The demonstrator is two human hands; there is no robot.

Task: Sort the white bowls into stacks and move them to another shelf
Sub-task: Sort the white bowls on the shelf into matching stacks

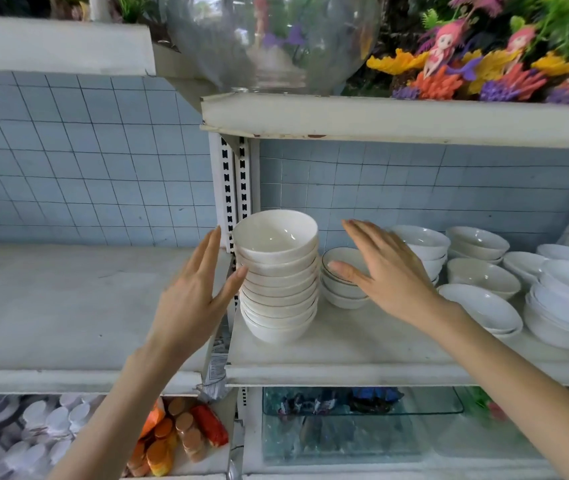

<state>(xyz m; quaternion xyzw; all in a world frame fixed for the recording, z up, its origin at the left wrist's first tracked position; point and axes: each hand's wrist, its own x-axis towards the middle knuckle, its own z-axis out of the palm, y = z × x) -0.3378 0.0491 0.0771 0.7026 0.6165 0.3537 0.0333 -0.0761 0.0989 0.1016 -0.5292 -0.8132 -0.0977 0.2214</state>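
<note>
The tall bowl stack (277, 282) stood upright between spread, empty hands: left hand (191, 292) touching at nine o'clock, right hand (388, 275) apart at three.

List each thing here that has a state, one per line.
Tall bowl stack: upright, nested, on the right shelf.
Left hand: open, thumb at the stack's side.
Right hand: open, fingers straight, gripping nothing.
Short bowl stack: upright, partly hidden behind the right hand.
Fishbowl: upright on the upper shelf.
</note>
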